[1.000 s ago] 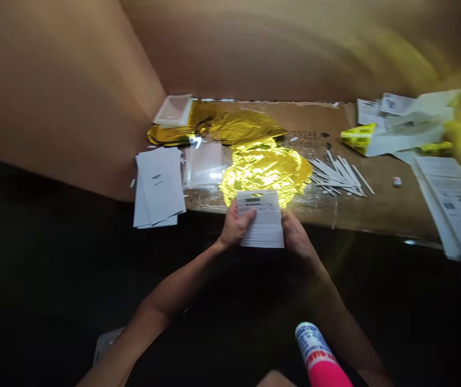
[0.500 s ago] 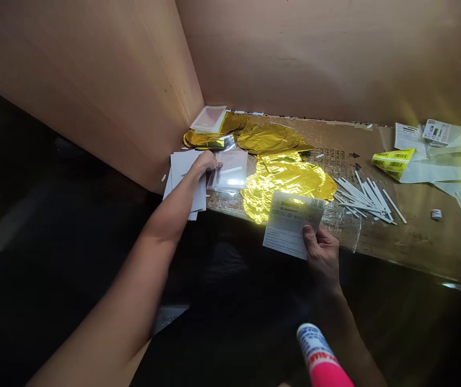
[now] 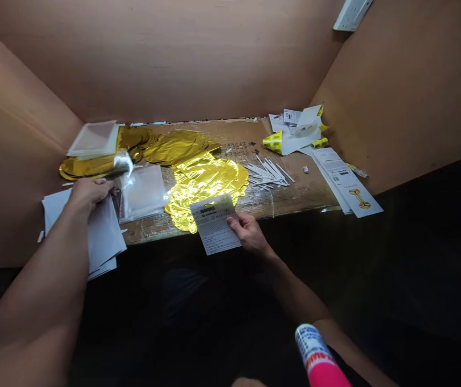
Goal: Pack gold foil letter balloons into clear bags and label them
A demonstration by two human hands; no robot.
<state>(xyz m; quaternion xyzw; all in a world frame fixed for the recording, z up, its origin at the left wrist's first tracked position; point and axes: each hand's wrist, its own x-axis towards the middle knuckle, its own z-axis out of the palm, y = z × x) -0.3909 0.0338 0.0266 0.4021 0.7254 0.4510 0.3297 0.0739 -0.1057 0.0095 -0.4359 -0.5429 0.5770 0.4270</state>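
My right hand [image 3: 250,232] holds a printed header card [image 3: 215,228] by its right edge, thumb on the printed face; the card has a slot and small text. At the left, my left hand [image 3: 91,194] pinches the edge of a clear plastic bag [image 3: 142,191] on a pile of such bags. Beneath that hand and wrist lies a stack of white cards [image 3: 103,231], partly covered by the arm. Shiny gold foil balloons [image 3: 210,180] lie flat behind the held card, with duller folded gold foil balloons [image 3: 180,146] farther back.
White sticks [image 3: 268,174] lie in a loose pile right of the foil. More clear bags [image 3: 93,138] rest in the back left corner. Crumpled label paper [image 3: 301,134] and printed cards [image 3: 345,185] are at the right. Cardboard-coloured panels enclose the table; a pink-and-white tube [image 3: 315,349] shows below.
The view has turned right, bringing the right panel and printed cards into sight. My left hand stays at the bags' edge, its fingers now pinching. My right hand still holds the card.
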